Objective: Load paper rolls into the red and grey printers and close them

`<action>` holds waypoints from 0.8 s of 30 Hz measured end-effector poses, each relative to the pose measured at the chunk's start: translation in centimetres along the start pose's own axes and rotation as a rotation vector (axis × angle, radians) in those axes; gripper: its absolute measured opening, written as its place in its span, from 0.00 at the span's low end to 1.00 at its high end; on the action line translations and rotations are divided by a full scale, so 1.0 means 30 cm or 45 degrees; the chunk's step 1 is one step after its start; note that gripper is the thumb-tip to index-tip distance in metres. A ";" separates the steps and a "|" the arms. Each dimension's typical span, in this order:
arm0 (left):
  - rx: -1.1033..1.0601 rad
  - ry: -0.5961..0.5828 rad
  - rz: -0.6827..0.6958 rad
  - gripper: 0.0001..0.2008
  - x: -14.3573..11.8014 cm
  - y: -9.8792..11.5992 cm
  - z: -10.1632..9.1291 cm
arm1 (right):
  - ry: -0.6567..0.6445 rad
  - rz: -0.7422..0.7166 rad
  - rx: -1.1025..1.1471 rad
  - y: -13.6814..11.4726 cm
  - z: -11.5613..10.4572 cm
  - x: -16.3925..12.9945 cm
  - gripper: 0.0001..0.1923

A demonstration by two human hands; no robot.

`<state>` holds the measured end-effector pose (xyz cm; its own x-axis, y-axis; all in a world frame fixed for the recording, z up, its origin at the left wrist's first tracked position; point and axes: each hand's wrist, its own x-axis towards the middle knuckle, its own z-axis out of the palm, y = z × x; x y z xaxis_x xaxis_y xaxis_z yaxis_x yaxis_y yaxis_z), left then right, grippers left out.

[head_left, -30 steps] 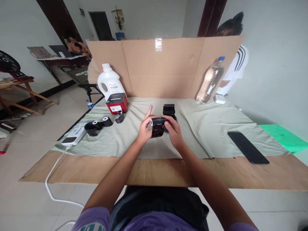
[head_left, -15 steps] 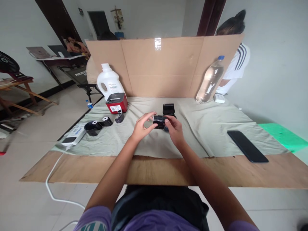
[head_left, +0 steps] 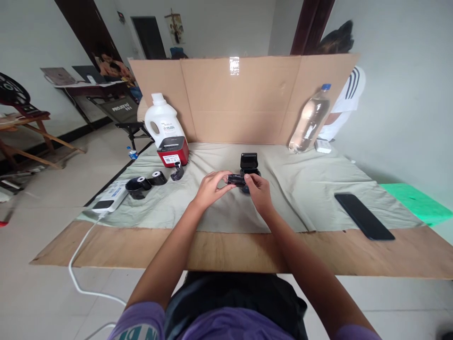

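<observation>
Brown wooden worktop (head_left: 226,252), grey-green cloth (head_left: 304,189) spread over most of it. On cloth: white jug (head_left: 162,122), red printer (head_left: 173,151), black rolls (head_left: 146,181), small black printer (head_left: 248,164), clear bottle (head_left: 310,120), black phone (head_left: 364,216). Cardboard wall (head_left: 244,99) stands at back edge.

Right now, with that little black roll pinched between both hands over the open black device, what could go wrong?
1. The black roll is pinched only at its ends by the left hand and right hand; it might slip or unwind.
2. The small black printer has its lid up just behind, so a bump could knock it.
3. The water bottle leans on the cardboard; a jolt might topple it.
</observation>
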<state>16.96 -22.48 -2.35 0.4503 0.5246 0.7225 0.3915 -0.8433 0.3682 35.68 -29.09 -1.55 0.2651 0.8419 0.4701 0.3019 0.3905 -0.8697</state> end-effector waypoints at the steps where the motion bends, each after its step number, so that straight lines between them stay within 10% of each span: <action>1: 0.000 -0.012 -0.018 0.20 0.000 0.004 0.001 | -0.014 -0.036 0.018 0.007 -0.002 0.003 0.17; 8: -0.075 -0.025 -0.191 0.16 -0.001 0.012 0.013 | -0.135 -0.460 -0.167 0.022 -0.015 0.009 0.14; 24: -0.276 -0.095 -0.267 0.21 0.002 0.010 0.007 | -0.173 -0.519 -0.294 0.031 -0.033 0.024 0.15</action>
<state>17.28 -22.69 -2.31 0.4382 0.6904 0.5756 0.3058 -0.7167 0.6268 37.06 -28.50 -1.88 -0.0340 0.6845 0.7282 0.5558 0.6185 -0.5554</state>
